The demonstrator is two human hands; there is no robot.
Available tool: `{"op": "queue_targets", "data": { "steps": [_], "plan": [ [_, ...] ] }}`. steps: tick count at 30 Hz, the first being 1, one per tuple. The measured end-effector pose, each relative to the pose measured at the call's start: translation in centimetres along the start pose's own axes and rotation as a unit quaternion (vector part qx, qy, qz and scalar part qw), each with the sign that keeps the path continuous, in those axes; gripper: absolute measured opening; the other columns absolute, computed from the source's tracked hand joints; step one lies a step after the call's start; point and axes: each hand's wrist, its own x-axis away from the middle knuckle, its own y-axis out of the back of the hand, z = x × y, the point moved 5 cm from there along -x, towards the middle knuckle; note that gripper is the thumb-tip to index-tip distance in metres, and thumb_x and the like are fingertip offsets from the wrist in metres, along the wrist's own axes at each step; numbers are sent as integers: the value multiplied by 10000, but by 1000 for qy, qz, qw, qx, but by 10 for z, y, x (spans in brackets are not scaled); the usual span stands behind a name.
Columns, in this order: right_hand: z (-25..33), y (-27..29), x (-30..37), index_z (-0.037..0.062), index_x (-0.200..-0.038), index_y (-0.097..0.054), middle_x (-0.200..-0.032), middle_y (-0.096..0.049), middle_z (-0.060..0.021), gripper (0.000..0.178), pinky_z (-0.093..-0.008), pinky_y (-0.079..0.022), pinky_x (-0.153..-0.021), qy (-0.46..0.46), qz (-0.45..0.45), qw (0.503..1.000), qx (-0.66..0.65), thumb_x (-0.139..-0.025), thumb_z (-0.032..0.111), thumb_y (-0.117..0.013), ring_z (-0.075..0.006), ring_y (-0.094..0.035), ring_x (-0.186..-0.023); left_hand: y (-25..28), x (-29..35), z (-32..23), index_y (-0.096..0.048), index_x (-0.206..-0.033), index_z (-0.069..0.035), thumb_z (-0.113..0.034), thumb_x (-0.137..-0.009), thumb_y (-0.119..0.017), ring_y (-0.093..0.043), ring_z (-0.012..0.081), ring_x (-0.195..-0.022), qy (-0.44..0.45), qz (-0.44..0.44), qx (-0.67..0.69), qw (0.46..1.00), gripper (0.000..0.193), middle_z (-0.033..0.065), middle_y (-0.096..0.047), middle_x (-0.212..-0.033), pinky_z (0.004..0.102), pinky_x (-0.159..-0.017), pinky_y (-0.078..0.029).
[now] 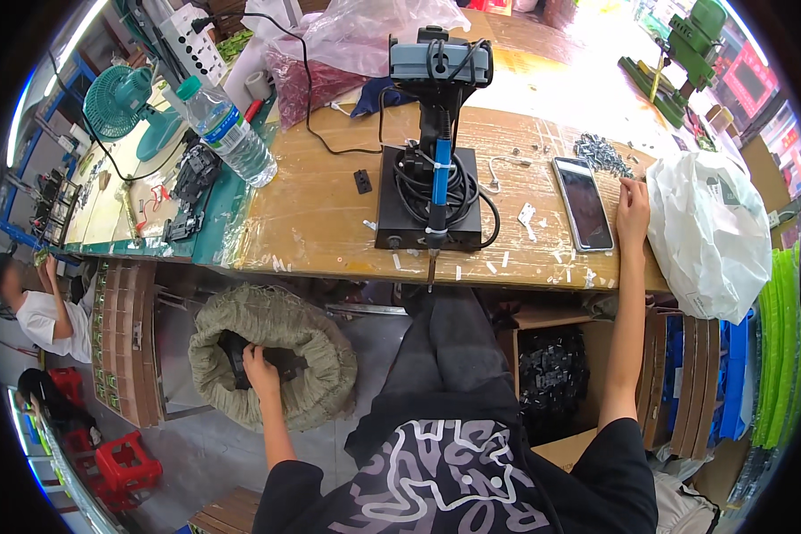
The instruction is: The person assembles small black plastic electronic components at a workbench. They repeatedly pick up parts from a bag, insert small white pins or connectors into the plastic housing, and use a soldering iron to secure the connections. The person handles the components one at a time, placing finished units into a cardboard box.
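Note:
My left hand (pixel 260 368) reaches into the mouth of a rolled-down woven sack (pixel 320 392) on the floor, where dark parts (pixel 287 360) lie. Its fingers are bent together, and whatever they hold is hidden. On the workbench, my right hand (pixel 633 212) rests between a smartphone (pixel 584 205) and a white plastic bag (pixel 710 231). The fingertips are drawn together beside a pile of small metal parts (pixel 602 153); anything in them is too small to make out. Ahead of me stands a soldering iron (pixel 439 173) with coiled cable, in front of a black box (pixel 396 218).
An open carton (pixel 552 374) of black parts sits right of my legs. A water bottle (pixel 231 133) and a green fan (pixel 120 102) stand at the left, a green drill press (pixel 690 53) at the far right. Another person (pixel 49 307) works at far left, near red stools (pixel 126 463).

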Motion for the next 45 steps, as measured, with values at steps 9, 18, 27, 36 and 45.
{"op": "queue_targets", "data": {
  "steps": [9, 18, 27, 36, 45],
  "plan": [
    [-6, 3, 2, 26, -881, -548, -784, -590, -88, 104, -280, -429, -602, -75, -20, 992, -103, -790, 77, -553, -166, -546, -636, 43, 3, -23, -554, -911, -39, 102, -680, -466, -469, 275, -916, -105, -17, -26, 994, 285, 95, -518, -925, 371, -799, -341],
    [24, 51, 25, -6, -834, -571, -777, -582, -31, 108, -217, -433, -632, -122, -116, 949, -268, -779, 80, -603, -89, -532, -676, 133, 0, -56, -566, -937, -2, 38, -814, -474, -520, 227, -898, -55, -230, 49, 970, 159, 101, -536, -944, 312, -788, -417],
    [157, 51, 131, -5, -787, -529, -786, -570, -95, 128, -232, -454, -656, -111, 17, 861, -496, -718, -90, -595, -133, -540, -688, 130, -16, -191, -500, -1002, 31, 23, -798, -513, -535, 154, -901, 120, -49, 607, 784, 205, 124, -579, -951, 246, -827, -394],
    [244, 23, 197, -26, -745, -566, -1051, -499, -144, 92, -288, -467, -757, -176, 385, 599, -679, -688, -47, -635, -175, -533, -884, 100, 0, -293, -510, -966, 29, 59, -757, -567, -545, 144, -867, 57, 106, 702, 702, 219, 109, -577, -911, 239, -771, -429],
    [238, 31, 219, -36, -754, -564, -886, -538, -78, 77, -237, -454, -698, -299, 355, 598, -654, -714, -60, -625, -120, -548, -779, 88, 21, -326, -500, -1002, 41, -16, -749, -625, -539, 121, -851, 92, 192, 727, 653, 287, 95, -570, -919, 224, -740, -436]
  ]
}}
